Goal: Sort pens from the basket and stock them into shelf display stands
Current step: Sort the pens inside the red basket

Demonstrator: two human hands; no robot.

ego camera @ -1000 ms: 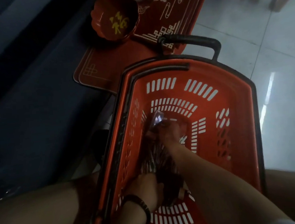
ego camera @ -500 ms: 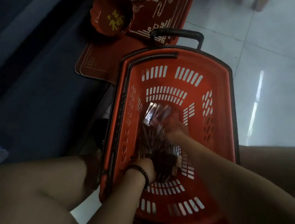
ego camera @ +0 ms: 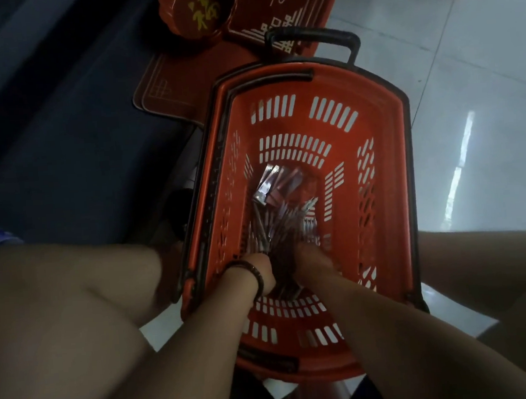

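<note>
Presently: pens, heaped on the floor of the basket at its near end, long axes fanning toward the far wall, with left hand and right hand curled into the near ends, exact grip unclear.

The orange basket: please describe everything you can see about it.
The orange basket looks like hard plastic, with slotted walls and floor and a dark rim. One black handle stands up at its far end; another lies folded along the rim. It sits on the pale floor between the person's knees. A pile of pens and small packets lies inside. The left hand and right hand reach into the pens.
</note>
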